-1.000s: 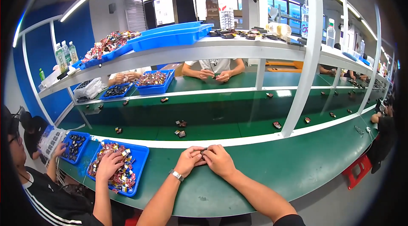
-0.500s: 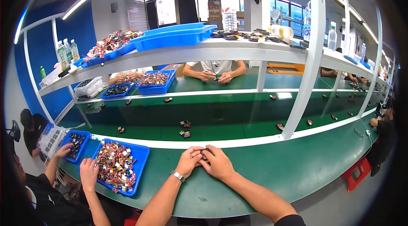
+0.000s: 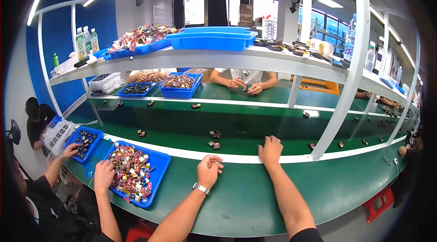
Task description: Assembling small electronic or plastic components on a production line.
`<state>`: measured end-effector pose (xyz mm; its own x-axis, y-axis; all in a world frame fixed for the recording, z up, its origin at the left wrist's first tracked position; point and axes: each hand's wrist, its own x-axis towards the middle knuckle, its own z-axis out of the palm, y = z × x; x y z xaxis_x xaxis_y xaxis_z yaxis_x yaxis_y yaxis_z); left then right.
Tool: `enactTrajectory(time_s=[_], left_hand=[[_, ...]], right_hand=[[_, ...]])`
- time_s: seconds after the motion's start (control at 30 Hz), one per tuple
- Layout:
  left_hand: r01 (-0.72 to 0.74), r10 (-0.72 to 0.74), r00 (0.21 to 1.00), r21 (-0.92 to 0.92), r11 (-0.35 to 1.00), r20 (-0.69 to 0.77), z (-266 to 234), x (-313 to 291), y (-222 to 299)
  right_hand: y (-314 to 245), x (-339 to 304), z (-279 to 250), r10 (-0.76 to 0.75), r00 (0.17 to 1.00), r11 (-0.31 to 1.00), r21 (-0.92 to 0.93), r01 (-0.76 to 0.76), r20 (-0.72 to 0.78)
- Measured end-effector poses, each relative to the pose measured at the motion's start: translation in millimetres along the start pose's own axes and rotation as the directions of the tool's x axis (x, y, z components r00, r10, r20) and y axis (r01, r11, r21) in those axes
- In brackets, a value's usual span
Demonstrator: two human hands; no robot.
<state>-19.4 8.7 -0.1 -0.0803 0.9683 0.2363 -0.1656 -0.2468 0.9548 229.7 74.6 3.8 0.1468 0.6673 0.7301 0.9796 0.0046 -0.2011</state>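
Observation:
My left hand [image 3: 210,171], with a metal-band watch at the wrist, is over the near green tabletop [image 3: 246,196]. Its fingers are curled in and nothing shows between them. Farther right, my right hand [image 3: 271,150] reaches across the white edge strip [image 3: 241,158] to the green belt [image 3: 241,128]. Its fingers bend downward, and the back of the hand hides whatever they may hold. On the belt, left of that hand, lie small dark-and-red parts [image 3: 214,144]; several similar parts are scattered along it.
At left, a co-worker's hand [image 3: 104,174] is at a blue tray [image 3: 160,160] of small red-and-white pieces. Their other hand is at a blue tray of black pieces [image 3: 85,144]. A white post [image 3: 337,105] rises right of my right hand. Above the belt runs a loaded shelf [image 3: 218,61].
My hands were together around a small part; now they are apart. The right one has moved forward and right to the belt, while the left stays near the tabletop. The view has shifted slightly.

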Motion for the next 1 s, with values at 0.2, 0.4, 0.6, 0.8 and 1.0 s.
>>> enactTrajectory(time_s=[0.2, 0.4, 0.6, 0.8, 1.0], left_hand=[[-0.013, 0.014, 0.994, 0.014, 1.000, -0.107, -4.3, 3.2, -0.5], [0.012, -0.011, 0.992, 0.005, 1.000, -0.122, -4.3, 6.4, -5.7], [0.028, -0.022, 0.984, 0.032, 0.999, -0.175, -14.6, 11.4, 1.9], [0.438, -0.372, 0.699, 0.046, 0.898, 0.611, -17.2, 5.0, 25.9], [0.496, -0.365, 0.710, -0.060, 0.866, 0.603, -3.7, -5.9, 26.9]], right_hand=[[-122.0, -7.5, 17.5, 0.023, 0.922, 0.905, 0.383, -0.183, 0.387], [-142.3, -11.2, 43.6, 0.063, 0.952, 0.929, 0.331, -0.166, 0.300], [-90.2, -18.4, 4.6, -0.150, 0.895, 0.668, 0.710, -0.222, 0.420], [-55.2, -25.0, -98.9, -0.537, 0.670, 0.534, 0.821, -0.201, 0.513], [-50.4, -50.3, -104.7, -0.498, 0.796, 0.601, 0.799, 0.030, 0.345]])
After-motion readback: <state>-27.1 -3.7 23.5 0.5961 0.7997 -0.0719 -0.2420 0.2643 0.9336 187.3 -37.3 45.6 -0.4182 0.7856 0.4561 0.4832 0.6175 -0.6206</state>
